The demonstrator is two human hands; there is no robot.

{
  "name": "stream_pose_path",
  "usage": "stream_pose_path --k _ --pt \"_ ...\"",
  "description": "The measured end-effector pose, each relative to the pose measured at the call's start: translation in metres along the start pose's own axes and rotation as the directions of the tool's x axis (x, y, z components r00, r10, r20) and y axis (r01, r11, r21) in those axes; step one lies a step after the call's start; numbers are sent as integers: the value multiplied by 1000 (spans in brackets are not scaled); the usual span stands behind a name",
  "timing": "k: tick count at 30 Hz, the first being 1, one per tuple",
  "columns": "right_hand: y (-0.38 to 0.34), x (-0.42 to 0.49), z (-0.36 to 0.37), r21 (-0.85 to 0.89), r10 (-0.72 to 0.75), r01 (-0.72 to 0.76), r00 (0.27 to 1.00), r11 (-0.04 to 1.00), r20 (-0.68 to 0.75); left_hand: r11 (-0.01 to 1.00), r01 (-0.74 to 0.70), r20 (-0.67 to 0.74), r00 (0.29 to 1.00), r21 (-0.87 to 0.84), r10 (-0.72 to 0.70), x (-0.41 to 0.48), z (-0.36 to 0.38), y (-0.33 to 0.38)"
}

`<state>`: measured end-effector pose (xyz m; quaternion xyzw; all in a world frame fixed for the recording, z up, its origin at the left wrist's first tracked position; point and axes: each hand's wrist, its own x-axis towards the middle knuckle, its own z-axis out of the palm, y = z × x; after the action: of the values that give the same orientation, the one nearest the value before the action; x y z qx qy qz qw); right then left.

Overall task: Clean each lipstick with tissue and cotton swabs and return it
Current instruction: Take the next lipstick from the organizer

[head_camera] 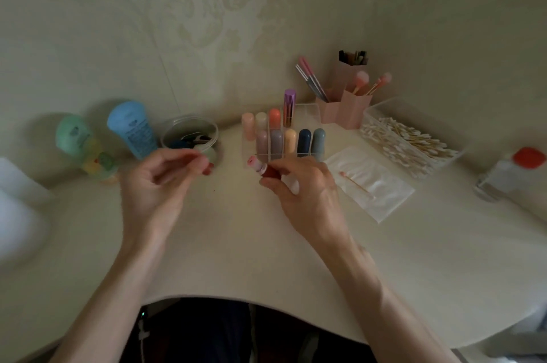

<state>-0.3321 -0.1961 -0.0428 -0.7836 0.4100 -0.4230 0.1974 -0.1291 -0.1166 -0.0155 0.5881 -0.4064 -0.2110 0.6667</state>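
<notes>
Before the organizer (309, 116), right hand (307, 188) grips an uncapped lipstick (260, 167); left hand (159, 182) curls, fingertips together, hold unclear.

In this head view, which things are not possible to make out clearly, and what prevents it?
Head view, left hand: fingertips blurred; whether they pinch anything cannot be told.
Head view, lipstick: lower body hidden by the right hand gripping it.
Head view, blue tube: label print too small and blurred.
Head view, white object: cut off by the left edge.
Head view, round tub: dark contents indistinct.
</notes>
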Motion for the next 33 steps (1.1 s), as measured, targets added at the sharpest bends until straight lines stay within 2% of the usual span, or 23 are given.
stream_pose_path --k 2,4,11,14,16,18,20,26,29,33 --pt "-4 1 -2 28 54 -54 999 998 -4 987 -7 120 993 160 -12 -2 -3 -8" --pt "-6 -1 -1 27 70 -70 998 997 -3 958 -38 155 988 286 -7 -6 -1 -18" --pt "-8 -2 -3 49 144 -146 989 988 38 892 -160 255 965 422 53 -10 6 -30" --pt "-9 -1 -3 68 130 -134 990 989 53 822 -282 248 952 494 178 -11 6 -28" --pt "-11 -2 -2 91 88 -91 995 992 41 846 -290 215 953 447 213 -13 8 -23" --pt "-14 -2 -1 96 20 -23 999 995 31 938 -189 200 971 291 134 -17 15 -14" --pt "-16 -3 0 97 -44 40 998 994 38 986 -76 186 981 147 48 -20 23 -5" --pt "-15 -3 1 124 -122 115 992 986 44 986 116 136 986 -118 -100 -29 32 0" --pt "-15 -4 1 116 -165 161 986 980 31 978 134 151 982 -162 -110 -30 32 -1" --pt "-13 -4 4 134 -188 176 979 975 76 982 86 133 989 -169 -63 -28 29 -6"
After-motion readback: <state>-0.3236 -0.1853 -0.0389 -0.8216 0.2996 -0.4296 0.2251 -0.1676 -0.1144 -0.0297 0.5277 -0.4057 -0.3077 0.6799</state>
